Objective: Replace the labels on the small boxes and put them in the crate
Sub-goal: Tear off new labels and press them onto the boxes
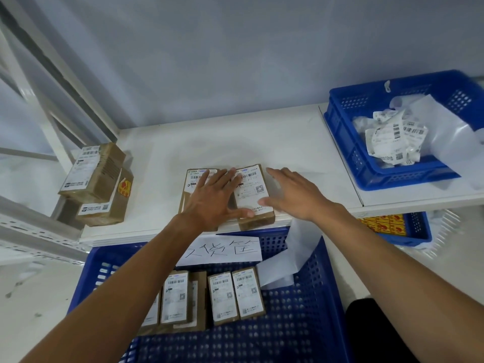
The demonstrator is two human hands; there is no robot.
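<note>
Left hand (214, 199) is wide open, fingers spread, lying flat across two small boxes side by side on the white tabletop (301, 142). Palm covers most of the left box (192, 179); fingertips and thumb reach onto the right box (250, 191). Nothing gripped.

Right hand (296, 195) is also open, fingers straight and loosely spread, just beside the right box's right edge. Thumb looks to be at the label's edge, but I can't tell if it's touching.

Both boxes are brown cardboard, label side up, with barcodes visible.

The blue crate (301, 336) sits below and in front of the tabletop edge, under my forearms. Labelled boxes (225, 297) lie flat in it, in a row near the far wall, white labels up. A paper sign (225, 251) with handwriting hangs on that wall. A white paper strip (298, 247) drapes from the tabletop edge into the crate.

Far left on the tabletop: a stack of two boxes (97, 179), top one skewed.

Right side: a second blue crate (348, 153) holds crumpled labels (395, 142) and white paper. Below it, a blue basket (419, 226) with yellow stickers (385, 224).
</note>
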